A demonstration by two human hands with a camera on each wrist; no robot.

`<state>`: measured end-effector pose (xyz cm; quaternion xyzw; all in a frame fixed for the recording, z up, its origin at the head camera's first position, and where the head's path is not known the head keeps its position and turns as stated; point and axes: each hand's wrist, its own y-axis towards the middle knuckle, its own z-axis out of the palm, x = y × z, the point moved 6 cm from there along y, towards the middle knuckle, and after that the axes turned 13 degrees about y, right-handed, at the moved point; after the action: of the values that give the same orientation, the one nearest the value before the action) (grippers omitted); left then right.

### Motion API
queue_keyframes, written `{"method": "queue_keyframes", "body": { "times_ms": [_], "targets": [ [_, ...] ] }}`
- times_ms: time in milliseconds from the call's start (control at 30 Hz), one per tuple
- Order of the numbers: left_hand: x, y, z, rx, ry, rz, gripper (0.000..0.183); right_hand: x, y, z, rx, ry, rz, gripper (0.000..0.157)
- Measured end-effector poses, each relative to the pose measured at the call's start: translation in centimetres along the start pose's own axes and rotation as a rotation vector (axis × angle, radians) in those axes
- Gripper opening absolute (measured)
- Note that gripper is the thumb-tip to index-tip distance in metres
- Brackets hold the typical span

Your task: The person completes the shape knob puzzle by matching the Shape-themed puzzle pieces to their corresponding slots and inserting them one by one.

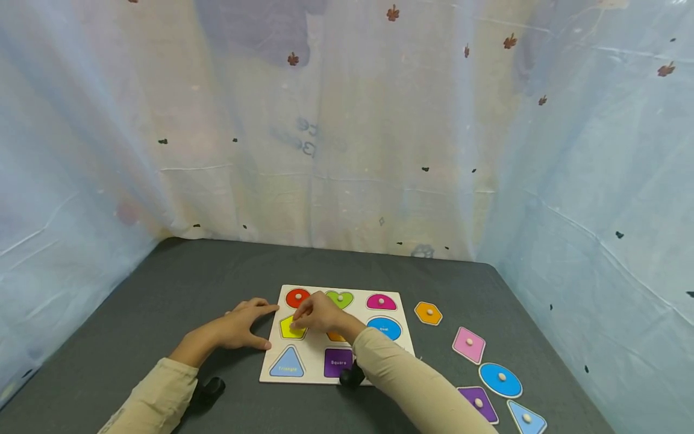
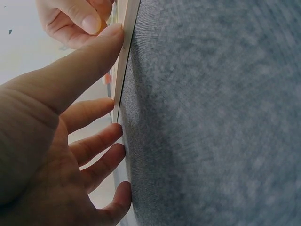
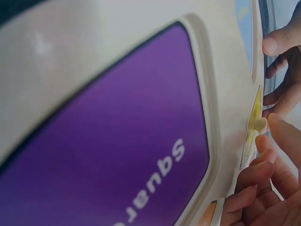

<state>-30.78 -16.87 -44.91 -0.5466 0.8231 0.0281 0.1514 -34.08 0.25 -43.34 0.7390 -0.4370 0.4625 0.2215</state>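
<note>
A white shape puzzle board [image 1: 309,367] lies on the dark grey table. My left hand [image 1: 241,325] is at its left edge, thumb and fingers spread along the side; in the left wrist view the thumb [image 2: 101,49] touches the edge. Over the board, my right hand [image 1: 321,314] pinches the small knob of the yellow pentagon piece [image 1: 287,330], which lies in its slot. A red circle piece [image 1: 295,297], a green heart piece [image 1: 343,298] and a magenta semicircle piece [image 1: 374,304] sit in the top row. An orange shape below the heart is mostly hidden by my right hand.
Printed slots show a blue triangle [image 1: 287,363], a purple square [image 1: 337,361] and a blue oval [image 1: 384,328]. Right of the board lie loose orange hexagon [image 1: 424,314], pink [image 1: 468,349], blue oval [image 1: 499,383], purple square [image 1: 482,398] and blue triangle [image 1: 528,425] pieces. Pale curtains [image 1: 347,150] surround the table.
</note>
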Motion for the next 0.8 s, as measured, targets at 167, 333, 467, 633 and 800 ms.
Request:
{"method": "queue_keyframes", "body": {
  "times_ms": [167, 333, 467, 633, 800],
  "targets": [
    [0.0, 0.0, 0.0, 0.003, -0.005, 0.000, 0.086, -0.3, -0.1, -0.2, 0.014, 0.002, 0.016, 0.011],
    [0.0, 0.1, 0.0, 0.003, 0.000, 0.003, 0.086, -0.6, -0.2, -0.8, 0.008, 0.035, 0.024, 0.013],
    [0.0, 0.1, 0.0, 0.004, 0.014, -0.001, 0.087, -0.5, -0.4, -1.4, 0.011, 0.043, -0.006, 0.015],
    [0.0, 0.1, 0.0, 0.008, 0.016, -0.004, 0.087, -0.2, -1.1, -2.0, 0.040, 0.073, -0.044, 0.017],
    [0.0, 0.0, -0.1, 0.010, 0.015, -0.006, 0.087, -0.4, -1.8, -2.8, 0.037, 0.074, -0.051, 0.016]
  ]
}}
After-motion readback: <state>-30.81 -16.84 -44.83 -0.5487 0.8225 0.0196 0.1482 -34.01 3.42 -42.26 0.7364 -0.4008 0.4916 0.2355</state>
